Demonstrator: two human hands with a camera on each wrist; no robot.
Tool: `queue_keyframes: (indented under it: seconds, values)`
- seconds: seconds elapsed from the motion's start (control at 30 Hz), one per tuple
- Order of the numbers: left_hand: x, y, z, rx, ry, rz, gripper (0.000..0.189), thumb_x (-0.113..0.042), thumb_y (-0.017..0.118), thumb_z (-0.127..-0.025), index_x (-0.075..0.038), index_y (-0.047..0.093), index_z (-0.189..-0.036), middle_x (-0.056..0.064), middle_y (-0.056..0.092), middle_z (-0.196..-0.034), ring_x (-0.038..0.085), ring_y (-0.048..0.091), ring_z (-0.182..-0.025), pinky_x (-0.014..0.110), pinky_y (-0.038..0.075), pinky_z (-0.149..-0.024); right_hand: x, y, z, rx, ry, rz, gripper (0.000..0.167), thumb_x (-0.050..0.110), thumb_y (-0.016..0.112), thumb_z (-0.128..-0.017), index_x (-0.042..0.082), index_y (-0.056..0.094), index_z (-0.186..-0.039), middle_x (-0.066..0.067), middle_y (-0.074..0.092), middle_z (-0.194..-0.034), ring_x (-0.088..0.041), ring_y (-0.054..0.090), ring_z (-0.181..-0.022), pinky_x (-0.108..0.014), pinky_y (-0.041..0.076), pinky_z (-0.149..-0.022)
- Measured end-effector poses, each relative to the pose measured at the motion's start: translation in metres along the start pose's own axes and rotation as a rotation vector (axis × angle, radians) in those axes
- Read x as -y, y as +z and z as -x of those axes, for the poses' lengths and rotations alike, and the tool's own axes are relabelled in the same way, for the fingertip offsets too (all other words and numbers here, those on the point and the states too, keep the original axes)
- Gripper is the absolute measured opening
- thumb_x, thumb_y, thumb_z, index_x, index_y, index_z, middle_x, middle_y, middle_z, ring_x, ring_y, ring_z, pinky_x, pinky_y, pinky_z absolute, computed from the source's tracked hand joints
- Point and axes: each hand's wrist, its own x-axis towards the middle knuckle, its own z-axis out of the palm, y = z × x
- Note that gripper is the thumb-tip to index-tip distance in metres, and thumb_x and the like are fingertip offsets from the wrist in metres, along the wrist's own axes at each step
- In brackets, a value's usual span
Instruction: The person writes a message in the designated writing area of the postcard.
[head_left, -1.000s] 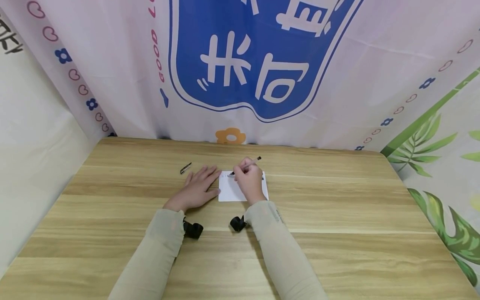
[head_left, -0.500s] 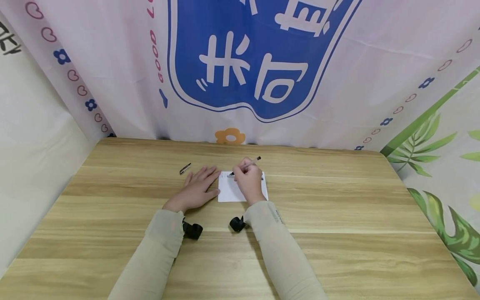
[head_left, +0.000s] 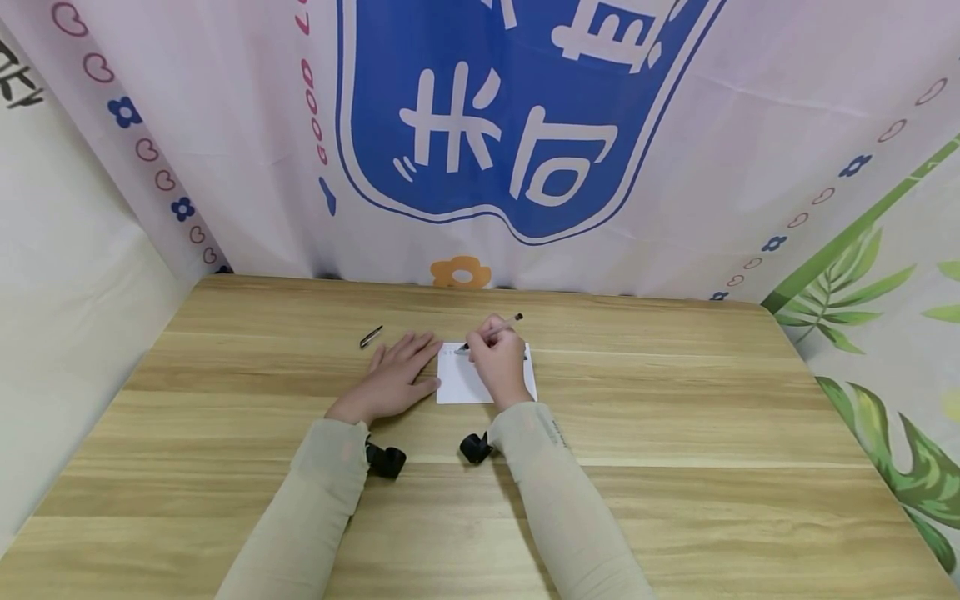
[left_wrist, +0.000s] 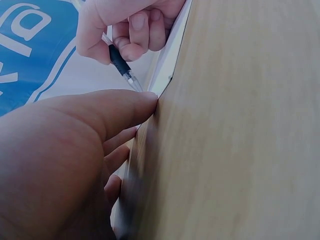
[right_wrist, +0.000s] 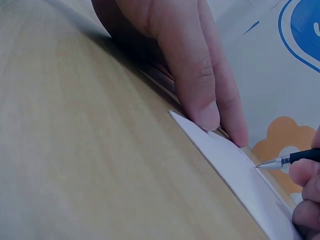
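Observation:
A small white sheet of paper [head_left: 457, 385] lies on the wooden table, with faint marks along its upper left edge. My right hand [head_left: 498, 362] rests over its right part and pinches a pen [head_left: 495, 328] with a black grip; in the right wrist view the pen's metal tip [right_wrist: 270, 163] meets the paper near its far edge. Flat on the table, my left hand [head_left: 393, 379] has its fingers spread, and the thumb [left_wrist: 142, 106] and fingertips press the paper's left edge. A black pen cap [head_left: 371, 337] lies beyond the left hand.
The wooden table [head_left: 675, 500] ends at a hanging printed cloth [head_left: 285, 225] at the back. Black wrist cameras [head_left: 387, 461] sit on the inner side of both wrists. A leaf-patterned sheet [head_left: 900, 350] hangs at the right.
Both hands stay in nearly the same place. The pen tip keeps to the paper's upper left, with only very slight movement.

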Motion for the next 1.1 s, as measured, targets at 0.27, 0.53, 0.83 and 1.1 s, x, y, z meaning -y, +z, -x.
queue_keyframes:
  seconds: [0.27, 0.53, 0.83, 1.1]
  values:
    - [0.0024, 0.0016, -0.001, 0.008, -0.008, 0.0, 0.065, -0.033, 0.05, -0.106, -0.009, 0.026, -0.161, 0.014, 0.016, -0.168, 0.039, 0.002, -0.155, 0.066, -0.006, -0.118, -0.0012, 0.0002, 0.0005, 0.005, 0.013, 0.01, 0.017, 0.005, 0.059, -0.089, 0.009, 0.054, -0.072, -0.003, 0.057, -0.057, -0.015, 0.057, -0.052, -0.024, 0.046, -0.05]
    - [0.0011, 0.0019, -0.0003, 0.004, -0.006, 0.002, 0.064, -0.031, 0.05, -0.107, -0.008, 0.026, -0.161, 0.015, 0.017, -0.168, 0.039, 0.002, -0.155, 0.066, -0.006, -0.118, -0.0004, 0.001, 0.0002, 0.002, 0.022, 0.002, 0.017, 0.003, 0.06, -0.087, 0.008, 0.054, -0.072, -0.002, 0.056, -0.057, -0.016, 0.057, -0.052, -0.024, 0.046, -0.049]
    - [0.0012, 0.0014, -0.0003, -0.002, -0.002, 0.009, 0.064, -0.031, 0.051, -0.106, -0.008, 0.027, -0.161, 0.016, 0.017, -0.168, 0.04, 0.002, -0.155, 0.066, -0.006, -0.118, 0.0024, -0.0003, 0.0004, 0.014, 0.021, 0.003, 0.017, 0.004, 0.059, -0.088, 0.008, 0.054, -0.072, -0.002, 0.056, -0.057, -0.016, 0.056, -0.052, -0.024, 0.045, -0.049]
    - [0.0032, 0.0023, -0.0018, -0.005, 0.004, 0.01, 0.064, -0.032, 0.05, -0.106, -0.007, 0.027, -0.161, 0.016, 0.017, -0.168, 0.04, 0.002, -0.155, 0.066, -0.006, -0.118, 0.0033, -0.0005, 0.0001, 0.017, 0.011, 0.0, 0.017, 0.002, 0.059, -0.088, 0.007, 0.054, -0.072, -0.001, 0.056, -0.056, -0.015, 0.055, -0.051, -0.023, 0.044, -0.048]
